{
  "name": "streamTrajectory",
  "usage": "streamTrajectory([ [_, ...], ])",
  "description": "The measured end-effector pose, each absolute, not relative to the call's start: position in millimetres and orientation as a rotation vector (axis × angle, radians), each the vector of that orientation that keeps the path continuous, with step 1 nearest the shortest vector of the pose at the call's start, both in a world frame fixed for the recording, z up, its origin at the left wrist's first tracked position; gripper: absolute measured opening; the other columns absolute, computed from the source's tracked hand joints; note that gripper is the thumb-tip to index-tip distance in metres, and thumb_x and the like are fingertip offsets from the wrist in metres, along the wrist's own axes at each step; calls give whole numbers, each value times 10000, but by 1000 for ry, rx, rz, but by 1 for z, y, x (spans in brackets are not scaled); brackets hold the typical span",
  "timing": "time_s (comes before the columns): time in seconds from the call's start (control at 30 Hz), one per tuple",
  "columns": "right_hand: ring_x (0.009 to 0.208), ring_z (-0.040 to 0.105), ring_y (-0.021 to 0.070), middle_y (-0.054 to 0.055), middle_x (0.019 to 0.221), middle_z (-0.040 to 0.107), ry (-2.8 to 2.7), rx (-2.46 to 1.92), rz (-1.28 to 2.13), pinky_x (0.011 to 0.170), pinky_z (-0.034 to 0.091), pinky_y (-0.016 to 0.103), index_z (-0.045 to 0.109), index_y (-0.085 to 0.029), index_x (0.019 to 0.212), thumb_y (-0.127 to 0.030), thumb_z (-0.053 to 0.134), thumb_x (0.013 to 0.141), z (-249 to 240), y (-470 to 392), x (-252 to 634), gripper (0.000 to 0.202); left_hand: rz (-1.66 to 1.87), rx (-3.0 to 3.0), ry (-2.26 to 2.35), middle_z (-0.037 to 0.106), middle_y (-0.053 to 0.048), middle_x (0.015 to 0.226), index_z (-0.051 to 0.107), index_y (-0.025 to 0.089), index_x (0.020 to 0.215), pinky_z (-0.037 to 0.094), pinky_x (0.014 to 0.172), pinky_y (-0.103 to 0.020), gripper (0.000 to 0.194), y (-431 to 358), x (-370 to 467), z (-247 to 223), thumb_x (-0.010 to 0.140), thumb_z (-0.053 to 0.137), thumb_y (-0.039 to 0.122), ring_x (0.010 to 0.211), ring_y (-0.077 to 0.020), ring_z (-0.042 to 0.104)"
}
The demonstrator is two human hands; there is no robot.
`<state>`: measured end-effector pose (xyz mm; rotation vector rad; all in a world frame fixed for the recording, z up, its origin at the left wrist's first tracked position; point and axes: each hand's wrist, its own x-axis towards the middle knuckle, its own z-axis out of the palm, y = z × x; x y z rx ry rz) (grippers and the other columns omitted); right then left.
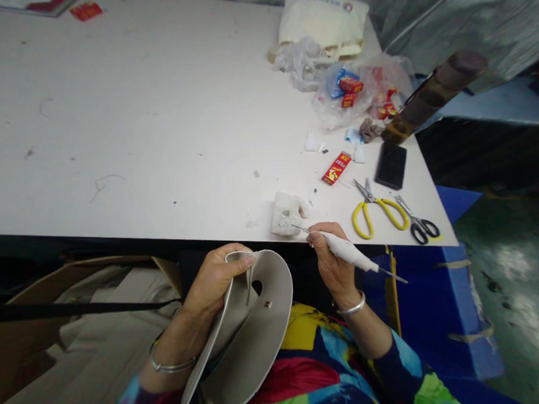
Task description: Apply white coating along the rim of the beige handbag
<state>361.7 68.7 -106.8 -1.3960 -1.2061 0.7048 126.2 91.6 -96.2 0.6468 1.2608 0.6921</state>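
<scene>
A grey felt piece [251,337] is held below the near edge of the bench [143,133], over the lap. It is gripped by the left hand [214,279], whose fingers are closed over its upper rim. A white-wrapped pointed tool [347,252] is clasped in the closed right hand [333,260], with the metal tip resting on a white block [287,213] at the near edge of the bench.

Yellow-handled scissors [378,209] and black-handled scissors [419,222] are laid near the right near corner. A black phone [391,165] and a red packet [336,168] are placed just behind them. A clear plastic bag [366,90] at the right edge contains small red boxes and something blue, possibly another packet. A cream cloth bag [322,24] is set at the far right corner; its contents are hidden. An open cardboard box [8,346] below the bench holds pale material.
</scene>
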Motion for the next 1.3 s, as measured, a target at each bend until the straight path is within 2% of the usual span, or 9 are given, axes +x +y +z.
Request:
streamTrajectory([
  [0.53, 802, 661, 196, 39, 875, 703, -1341, -1392, 672, 789, 543, 333, 700, -217, 951, -402, 663, 1009, -108, 74, 359, 197, 655, 540, 1178, 681, -18, 688, 703, 140, 796, 487, 573, -247, 432, 97, 126, -97, 551, 997, 341, 578, -145, 604],
  [0.77, 804, 653, 202, 44, 873, 704, -1292, -1389, 660, 773, 543, 345, 704, -222, 944, -457, 670, 998, -108, 72, 361, 243, 604, 593, 1148, 661, -15, 668, 699, 137, 803, 466, 552, -239, 429, 97, 124, -97, 582, 986, 366, 565, -140, 584],
  [1.0, 638, 597, 151, -1, 706, 655, -1160, -1175, 1251, 624, 487, 288, 698, -206, 894, -508, 701, 981, -106, 66, 352, 314, 516, 638, 1064, 664, -25, 681, 692, 139, 796, 448, 553, -226, 411, 97, 121, -97, 630, 966, 398, 575, -141, 586],
  [1.3, 629, 589, 143, -4, 696, 639, -1215, -1121, 1369, 599, 463, 275, 710, -203, 885, -526, 714, 964, -104, 71, 343, 332, 479, 670, 1009, 658, -27, 687, 694, 130, 807, 436, 558, -214, 419, 96, 118, -91, 648, 964, 408, 578, -127, 572],
])
